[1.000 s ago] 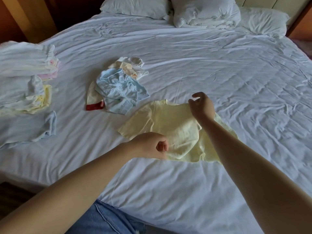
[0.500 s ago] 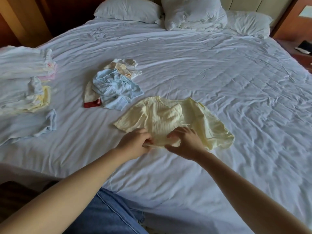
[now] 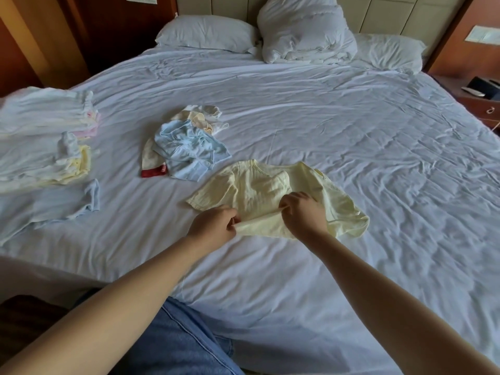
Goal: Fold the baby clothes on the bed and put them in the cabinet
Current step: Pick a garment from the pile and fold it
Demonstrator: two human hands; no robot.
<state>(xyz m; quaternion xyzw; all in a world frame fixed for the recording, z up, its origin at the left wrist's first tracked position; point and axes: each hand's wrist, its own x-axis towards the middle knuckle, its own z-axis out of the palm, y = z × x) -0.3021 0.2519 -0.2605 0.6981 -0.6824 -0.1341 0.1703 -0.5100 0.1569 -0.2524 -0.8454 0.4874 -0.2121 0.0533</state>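
Three finished lots of folded baby clothes lie well to the left of my left hand [image 3: 213,226]: a white-and-pink stack [image 3: 46,117] farthest off, a white-and-yellow stack [image 3: 48,163] closer, and a single pale blue piece [image 3: 56,207] closest. I judge they are parked at the edge of the bed [image 3: 351,125] to stay tidy for the carry to the cabinet, which I cannot pick out from here.

Beyond that hand and a little to its left, an unfolded heap [image 3: 189,147] of pale blue, cream and white garments, one with red trim, waits crumpled within reach.

My left hand pinches the near hem of the yellow baby shirt [image 3: 257,185] between thumb and curled fingers. Just to its right, my right hand [image 3: 303,215] pinches the same hem, and the strip between them is drawn taut and lifted slightly off the sheet. Holding at two points should, I reckon, let the bottom turn up evenly.

The rest of the shirt lies flat ahead of both hands, one short sleeve spread out to the left and a flap overlapping the chest. Its cloth looks thin, soft and faintly ribbed, limp enough to sag wherever it is unsupported.

Right of my right hand, the creased white sheet runs toward a wooden nightstand [image 3: 481,101].
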